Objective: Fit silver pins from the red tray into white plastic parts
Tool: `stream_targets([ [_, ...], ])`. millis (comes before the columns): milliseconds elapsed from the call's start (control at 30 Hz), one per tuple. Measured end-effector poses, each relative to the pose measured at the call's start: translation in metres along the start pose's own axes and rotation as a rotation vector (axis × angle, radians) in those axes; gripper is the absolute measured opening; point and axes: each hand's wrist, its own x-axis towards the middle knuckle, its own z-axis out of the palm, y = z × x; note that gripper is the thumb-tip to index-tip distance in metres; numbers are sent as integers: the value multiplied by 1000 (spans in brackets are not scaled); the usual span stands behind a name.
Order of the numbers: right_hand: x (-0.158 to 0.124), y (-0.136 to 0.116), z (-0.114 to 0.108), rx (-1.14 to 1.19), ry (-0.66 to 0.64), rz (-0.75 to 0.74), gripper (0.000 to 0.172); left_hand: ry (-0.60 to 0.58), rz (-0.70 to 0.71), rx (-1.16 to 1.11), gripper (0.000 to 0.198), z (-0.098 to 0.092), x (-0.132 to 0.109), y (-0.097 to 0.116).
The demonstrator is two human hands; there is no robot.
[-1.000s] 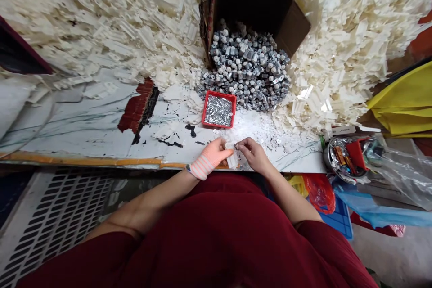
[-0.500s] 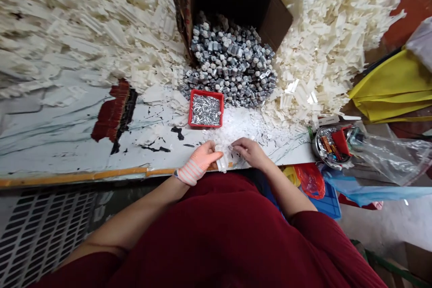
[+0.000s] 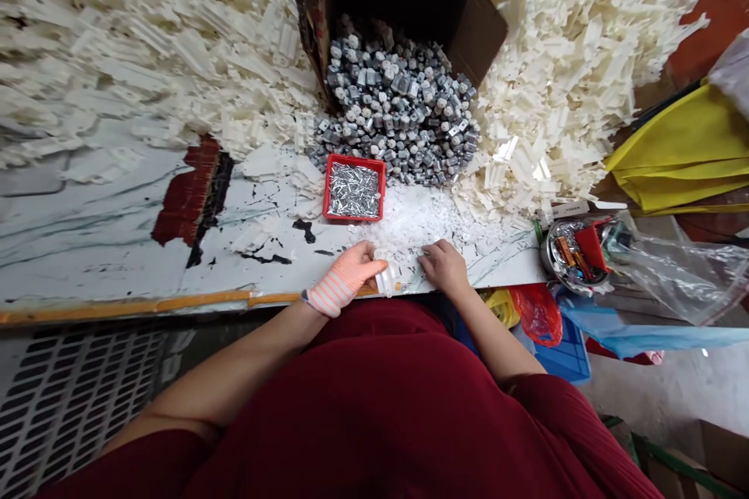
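Observation:
My left hand (image 3: 351, 274), in an orange-and-white striped glove, is closed on a white plastic part (image 3: 385, 281) above the table's front edge. Bare, my right hand (image 3: 445, 268) rests at the near side of a scatter of small clear plastic pieces (image 3: 409, 228). Its fingers are bent and drawn together; whatever lies under the fingertips is too small to make out. Just beyond my left hand stands a red tray (image 3: 354, 189) full of thin metal pins. Behind that tray, many small grey motors with white ends (image 3: 403, 105) spill from a cardboard box (image 3: 485, 35).
White plastic parts are heaped at the left (image 3: 146, 39) and the right (image 3: 562, 70). A metal bowl (image 3: 576, 253) with mixed small items sits at the right end, beside a clear plastic bag (image 3: 679, 269). Torn red cardboard (image 3: 186, 199) lies left. A wooden strip (image 3: 204, 302) edges the table.
My right hand has moved away from the white plastic part, to the right, onto the table by the clear pieces. My left hand keeps its hold on the part in about the same place.

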Motion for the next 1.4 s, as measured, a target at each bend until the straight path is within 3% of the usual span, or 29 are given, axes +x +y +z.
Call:
stream_targets([
  [167,2,-8,5,-41,19,-14,29,-1,20,57,29,-2,3,-2],
  [300,5,-25,0,285,65,39,22,-21,9,13,32,0,6,-4],
  [400,11,-43,-7,566,40,37,19,-104,-1,-99,35,-1,5,-3],
  [500,16,-55,-13,579,27,-39,16,-152,6,-175,38,-3,2,0],
  [733,21,-60,-27,741,9,-9,17,-17,70,31,32,-3,2,3],
  [867,20,-69,-34,683,-53,-48,13,22,106,199,27,-3,3,2],
  [1000,18,-76,-35,613,-60,-33,11,-9,74,91,26,-2,-1,1],
  [1100,18,-75,-34,690,-54,-9,14,-21,40,9,28,0,-2,3],
  [1400,17,-75,-37,646,-31,6,16,-7,88,150,27,-1,-2,4],
])
